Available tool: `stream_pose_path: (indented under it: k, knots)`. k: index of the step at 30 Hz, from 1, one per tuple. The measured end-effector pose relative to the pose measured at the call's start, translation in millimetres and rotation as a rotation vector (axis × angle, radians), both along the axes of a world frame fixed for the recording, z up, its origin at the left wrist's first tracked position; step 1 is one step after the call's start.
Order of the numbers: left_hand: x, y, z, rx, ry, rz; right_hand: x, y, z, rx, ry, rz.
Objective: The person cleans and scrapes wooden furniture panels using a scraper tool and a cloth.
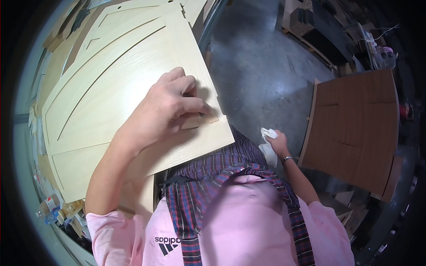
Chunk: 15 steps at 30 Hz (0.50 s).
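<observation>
Workshop bench at left carries a pale wood-grain door panel (111, 88). Your left hand (177, 104) presses on its near right corner, fingers (195, 106) curled and pinched on something small at the panel edge; can't tell what. Looks like edge rubbing or cleaning; next likely calls for steady pressure along that edge. Your right hand (277, 142) hangs low, clenched on a white rag (267, 144), well apart from the panel. Brown boards (355, 128) stand right.

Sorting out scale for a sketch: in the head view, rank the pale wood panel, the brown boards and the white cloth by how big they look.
1. Pale wood panel, though nearness to the camera enlarges it.
2. Brown boards, farther off.
3. White cloth in the right hand.
</observation>
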<state>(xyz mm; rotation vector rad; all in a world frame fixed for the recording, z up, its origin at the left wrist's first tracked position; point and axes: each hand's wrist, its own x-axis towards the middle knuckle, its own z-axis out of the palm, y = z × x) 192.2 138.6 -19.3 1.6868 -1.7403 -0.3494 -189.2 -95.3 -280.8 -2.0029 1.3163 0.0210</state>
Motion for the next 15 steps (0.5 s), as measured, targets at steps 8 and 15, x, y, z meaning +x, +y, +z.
stream_pose_path:
  k: [8, 15]
  knots:
    - [4, 19, -2, 0.107, 0.117, 0.098, -34, -9, -22, 0.044, 0.105, -0.046]
    - [0, 18, 8, 0.144, 0.144, 0.120, -25, -5, -16, 0.068, 0.031, -0.061]
